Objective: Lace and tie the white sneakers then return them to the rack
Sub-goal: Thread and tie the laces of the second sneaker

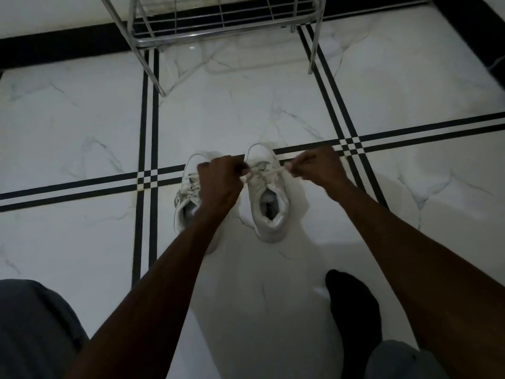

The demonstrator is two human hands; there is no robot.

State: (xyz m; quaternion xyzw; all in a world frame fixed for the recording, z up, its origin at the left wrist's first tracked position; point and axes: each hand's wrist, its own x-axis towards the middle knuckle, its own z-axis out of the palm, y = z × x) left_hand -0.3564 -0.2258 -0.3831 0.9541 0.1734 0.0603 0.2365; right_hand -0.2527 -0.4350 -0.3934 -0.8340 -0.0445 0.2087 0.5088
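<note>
White marble-look floor [273, 99], crossed by paired black stripes, fills the view. At the far edge stands the chrome wire rack [224, 20], its legs on the tiles, well apart from the shoes. My two bare forearms reach forward from the lower corners; my grey trouser knee [32, 324] sits at lower left and my black-socked foot [352, 307] at lower right. Two white sneakers rest side by side on the floor, toes pointing away from me. My left forearm partly covers the left sneaker [185, 198]. Over the right sneaker [269, 203], my left hand [218, 173] and right hand [317, 166] each pinch one end of its white lace [269, 173], drawn taut between them above the tongue.
</note>
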